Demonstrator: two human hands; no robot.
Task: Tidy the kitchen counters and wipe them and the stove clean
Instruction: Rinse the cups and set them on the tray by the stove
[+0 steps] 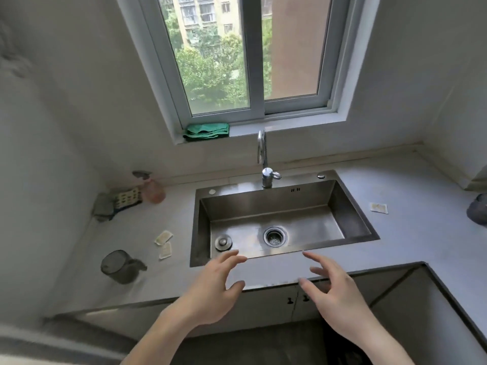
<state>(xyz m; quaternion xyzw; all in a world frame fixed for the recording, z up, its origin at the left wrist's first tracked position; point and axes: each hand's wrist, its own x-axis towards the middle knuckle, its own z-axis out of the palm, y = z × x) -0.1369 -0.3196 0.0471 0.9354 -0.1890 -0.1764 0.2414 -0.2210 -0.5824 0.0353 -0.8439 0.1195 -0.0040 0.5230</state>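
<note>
A grey counter wraps around a steel sink. My left hand and my right hand hover over the counter's front edge with fingers spread, holding nothing. A folded green cloth lies on the windowsill. Left of the sink lie two small packets, a grey cup on its side, a spray bottle and a sponge and scrubber in the corner. Another packet lies right of the sink.
A tap stands behind the basin, and a stopper sits beside the drain. A dark object shows at the right edge. Cabinet doors are below the counter. The window is above.
</note>
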